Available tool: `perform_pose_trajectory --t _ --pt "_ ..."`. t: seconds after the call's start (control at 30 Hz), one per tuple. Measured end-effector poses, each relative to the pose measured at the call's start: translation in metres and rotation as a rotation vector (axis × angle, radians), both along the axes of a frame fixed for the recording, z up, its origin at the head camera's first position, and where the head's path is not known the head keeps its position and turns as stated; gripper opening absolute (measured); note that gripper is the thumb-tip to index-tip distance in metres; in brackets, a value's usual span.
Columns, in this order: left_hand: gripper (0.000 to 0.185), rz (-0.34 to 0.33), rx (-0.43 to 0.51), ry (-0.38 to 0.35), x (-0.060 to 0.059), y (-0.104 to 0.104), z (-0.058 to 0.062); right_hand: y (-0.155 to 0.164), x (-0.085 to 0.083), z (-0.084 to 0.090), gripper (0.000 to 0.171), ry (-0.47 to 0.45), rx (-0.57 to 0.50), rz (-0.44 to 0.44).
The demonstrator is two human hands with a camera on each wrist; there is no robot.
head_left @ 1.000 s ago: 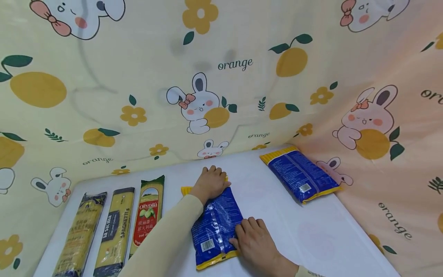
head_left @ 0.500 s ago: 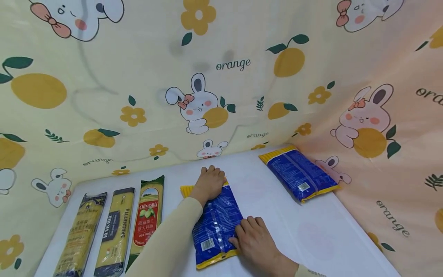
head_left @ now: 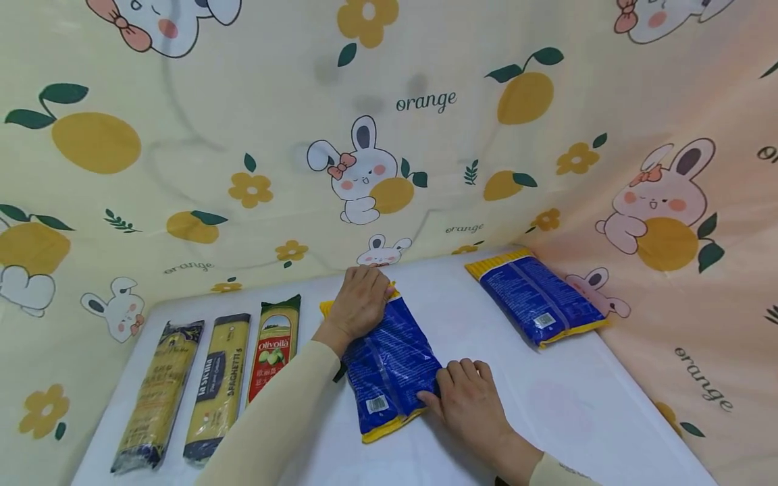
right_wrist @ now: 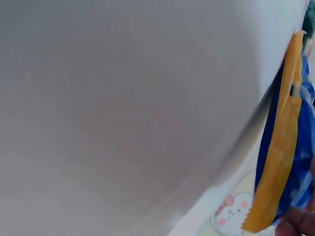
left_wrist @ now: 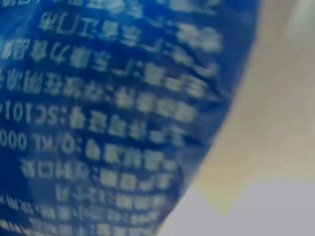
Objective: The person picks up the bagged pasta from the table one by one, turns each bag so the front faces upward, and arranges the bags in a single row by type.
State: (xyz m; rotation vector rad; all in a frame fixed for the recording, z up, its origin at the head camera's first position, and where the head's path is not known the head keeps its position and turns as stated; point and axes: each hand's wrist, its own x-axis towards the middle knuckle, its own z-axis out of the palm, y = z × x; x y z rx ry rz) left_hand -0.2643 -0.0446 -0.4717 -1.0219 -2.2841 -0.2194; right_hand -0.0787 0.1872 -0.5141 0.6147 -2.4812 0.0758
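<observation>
Right now we've got both hands on the blue pasta bag at mid-table: left hand gripping its far end, right hand w/ fingers curled on its near right edge. Prob. mid-reposition; next needs a steady two-hand hold. Wrist views too blurred, fingertips hidden.

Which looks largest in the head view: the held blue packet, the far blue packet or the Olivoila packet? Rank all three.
1. Held blue packet, under both hands.
2. Far blue packet. It looks like the same product, so its smaller look may only come from distance.
3. Olivoila packet, clearly narrowest.
</observation>
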Motion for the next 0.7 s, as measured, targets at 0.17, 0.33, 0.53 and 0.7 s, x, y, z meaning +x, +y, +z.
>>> perform_pose_trajectory --t 0.17,0.33,0.53,0.7 --pt "0.040 -0.018 0.033 0.012 0.000 -0.004 0.006 0.009 -0.004 0.003 0.064 0.016 -0.019 -0.050" --pt "0.044 0.003 0.026 0.010 0.002 -0.008 0.009 0.012 -0.008 0.004 0.057 -0.028 -0.021 -0.077" --pt "0.040 0.028 0.026 -0.001 0.004 -0.012 0.014 0.007 -0.011 0.004 0.037 -0.037 -0.070 -0.001" --pt "0.031 0.126 0.013 -0.144 0.012 -0.011 0.032 0.001 -0.011 0.027 0.025 -0.065 -0.065 0.041"
